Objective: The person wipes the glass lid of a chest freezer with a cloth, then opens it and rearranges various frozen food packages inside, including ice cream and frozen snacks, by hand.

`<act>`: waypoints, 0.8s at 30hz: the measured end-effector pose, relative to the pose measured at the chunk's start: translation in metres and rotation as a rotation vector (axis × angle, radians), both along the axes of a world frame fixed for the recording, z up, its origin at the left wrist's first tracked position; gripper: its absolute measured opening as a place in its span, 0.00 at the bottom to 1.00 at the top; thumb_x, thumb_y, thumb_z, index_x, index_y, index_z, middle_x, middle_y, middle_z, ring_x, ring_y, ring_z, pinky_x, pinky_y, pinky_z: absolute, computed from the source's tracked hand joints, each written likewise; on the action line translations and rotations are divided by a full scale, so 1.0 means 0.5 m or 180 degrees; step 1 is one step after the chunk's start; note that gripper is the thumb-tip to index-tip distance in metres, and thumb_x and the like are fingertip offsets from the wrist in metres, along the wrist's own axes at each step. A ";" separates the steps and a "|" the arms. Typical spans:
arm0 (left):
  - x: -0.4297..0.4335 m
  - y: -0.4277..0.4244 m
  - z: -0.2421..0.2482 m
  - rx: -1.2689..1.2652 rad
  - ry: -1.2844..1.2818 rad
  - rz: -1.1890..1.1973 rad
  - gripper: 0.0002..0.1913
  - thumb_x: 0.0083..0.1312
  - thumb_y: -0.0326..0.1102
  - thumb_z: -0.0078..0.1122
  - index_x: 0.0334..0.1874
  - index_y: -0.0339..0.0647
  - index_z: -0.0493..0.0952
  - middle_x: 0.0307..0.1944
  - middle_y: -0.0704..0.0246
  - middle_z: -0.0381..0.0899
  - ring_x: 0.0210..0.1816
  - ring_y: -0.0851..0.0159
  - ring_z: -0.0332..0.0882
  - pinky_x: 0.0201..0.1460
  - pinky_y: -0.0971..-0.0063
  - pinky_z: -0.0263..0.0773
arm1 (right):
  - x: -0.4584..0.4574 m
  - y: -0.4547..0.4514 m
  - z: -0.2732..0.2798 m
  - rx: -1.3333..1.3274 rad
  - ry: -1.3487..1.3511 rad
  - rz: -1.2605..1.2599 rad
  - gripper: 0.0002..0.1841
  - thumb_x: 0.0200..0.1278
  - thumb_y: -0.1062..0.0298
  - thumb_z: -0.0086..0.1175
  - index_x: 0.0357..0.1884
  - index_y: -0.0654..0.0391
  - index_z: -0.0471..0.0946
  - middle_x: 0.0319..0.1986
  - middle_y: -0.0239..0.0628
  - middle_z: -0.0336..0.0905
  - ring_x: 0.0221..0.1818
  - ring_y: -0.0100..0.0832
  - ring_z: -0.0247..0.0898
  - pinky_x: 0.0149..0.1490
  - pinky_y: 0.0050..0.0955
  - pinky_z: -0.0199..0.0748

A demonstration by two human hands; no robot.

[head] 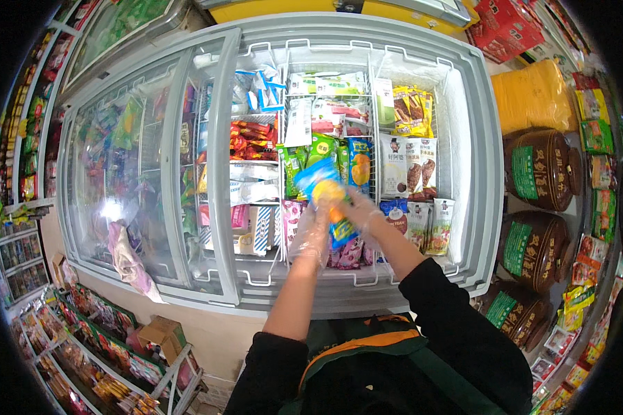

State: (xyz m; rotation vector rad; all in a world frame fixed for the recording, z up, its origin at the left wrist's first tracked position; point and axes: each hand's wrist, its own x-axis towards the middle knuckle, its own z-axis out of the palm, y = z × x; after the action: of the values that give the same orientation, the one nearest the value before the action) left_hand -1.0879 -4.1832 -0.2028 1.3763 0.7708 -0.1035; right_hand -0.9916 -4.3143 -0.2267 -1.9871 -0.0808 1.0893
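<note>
Both my hands wear thin clear plastic gloves and are raised over the open right half of a chest freezer (485, 155). Between them is a blue ice-cream packet with a yellow-orange picture (322, 181), blurred by motion. My left hand (311, 233) grips it from the lower left. My right hand (362, 210) is at its right side, fingers blurred; whether they grip it I cannot tell. Green packets (322, 148) and a blue packet with orange fruit (360, 163) lie just beyond. Pink packets (350, 257) lie below my hands.
White wire dividers (374, 119) split the freezer into sections of wrapped ices. A sliding glass lid (223, 171) covers the left part, with a cloth (127, 259) on its near edge. Brown jars (537, 249) stand at the right. Snack racks (98, 353) stand at the lower left.
</note>
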 end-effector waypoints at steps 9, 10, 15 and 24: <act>-0.012 0.286 0.096 0.5309 0.0064 -0.0320 0.39 0.56 0.34 0.74 0.71 0.39 0.68 0.71 0.49 0.67 0.70 0.43 0.66 0.73 0.47 0.62 | 0.157 -0.039 -0.107 -0.1650 -0.2220 -0.0092 0.29 0.73 0.54 0.53 0.72 0.53 0.66 0.61 0.55 0.75 0.64 0.57 0.72 0.65 0.48 0.73; -0.010 0.322 0.101 0.5024 0.0094 -0.0457 0.41 0.55 0.33 0.74 0.73 0.39 0.66 0.72 0.49 0.65 0.72 0.43 0.64 0.74 0.47 0.61 | 0.153 -0.026 -0.110 -0.1634 -0.2451 -0.0012 0.27 0.72 0.55 0.53 0.70 0.52 0.67 0.61 0.54 0.74 0.64 0.56 0.72 0.64 0.48 0.74; -0.001 0.406 0.088 0.4425 -0.0021 -0.0808 0.47 0.53 0.28 0.73 0.77 0.37 0.60 0.76 0.49 0.60 0.77 0.41 0.58 0.78 0.51 0.58 | 0.088 0.076 -0.114 -0.1722 -0.1084 0.0682 0.44 0.69 0.47 0.59 0.79 0.54 0.53 0.70 0.52 0.63 0.66 0.50 0.70 0.65 0.44 0.75; -0.001 0.403 0.084 0.4624 -0.0162 -0.0785 0.43 0.54 0.27 0.73 0.75 0.36 0.63 0.76 0.47 0.60 0.75 0.39 0.60 0.77 0.52 0.60 | 0.096 0.134 -0.159 -0.2176 -0.0825 0.0103 0.60 0.61 0.50 0.68 0.84 0.54 0.36 0.75 0.54 0.56 0.69 0.49 0.70 0.66 0.45 0.76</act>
State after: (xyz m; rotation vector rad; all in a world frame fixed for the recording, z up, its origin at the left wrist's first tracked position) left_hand -1.0882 -3.9818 -0.1607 2.8270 0.5909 0.3820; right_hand -0.9437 -4.2472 -0.3061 -2.7412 0.1435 0.9452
